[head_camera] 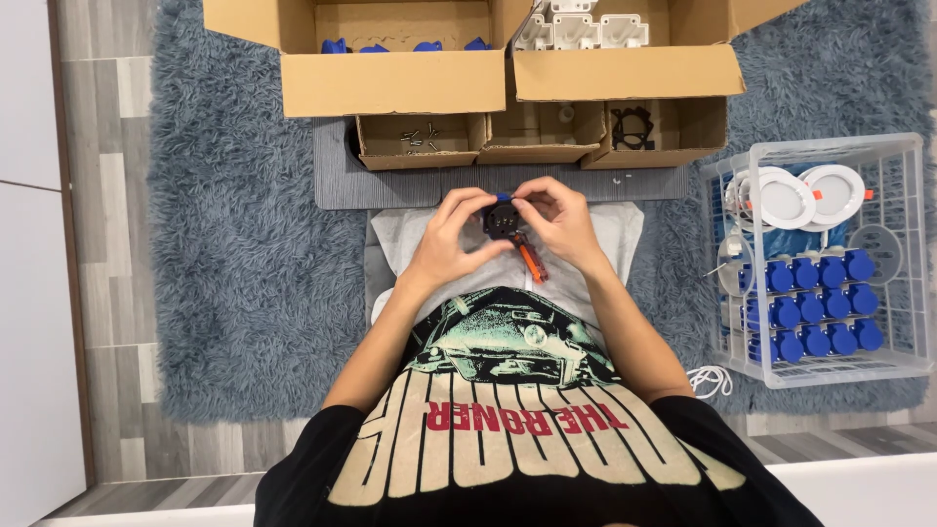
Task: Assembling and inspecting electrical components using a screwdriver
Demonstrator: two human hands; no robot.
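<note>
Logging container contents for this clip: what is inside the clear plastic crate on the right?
The clear plastic crate holds rows of blue round parts and, at the back, white round discs. A blue sheet lies under the discs; whatever lies under the blue parts is covered.

Both hands (508,226) around small black part (500,221)

Shaggy grey-blue pile rug (254,273) spread across pale grey wood-plank floor (107,195), reaching far to either side of the hands. White flat panel (24,293) along the floor's edge, well out beyond the left hand. Dark grey ribbed mat (337,181) just ahead of the hands. Strip of white surface (859,488) behind the right hand. Even, soft light throughout, without hard shadows.
</note>
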